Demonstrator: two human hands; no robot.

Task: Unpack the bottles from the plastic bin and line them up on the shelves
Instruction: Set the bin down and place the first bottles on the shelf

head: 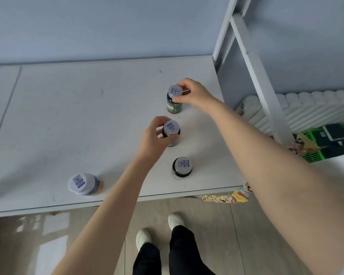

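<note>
Several bottles stand on a white shelf top. My right hand is shut on a green bottle with a grey cap, the farthest one. My left hand grips a dark bottle with a grey cap just in front of it. A third dark bottle with a grey cap stands free nearer the front edge, roughly in line with the other two. A wider bottle with a white cap and orange label stands apart at the front left. A green plastic bin sits low at the right.
A white metal frame post rises at the right behind the shelf top. A white ribbed radiator lies beyond it. Dark boxes fill the green bin. Yellow patterned cloth hangs at the shelf's front right corner. My feet stand on the floor below.
</note>
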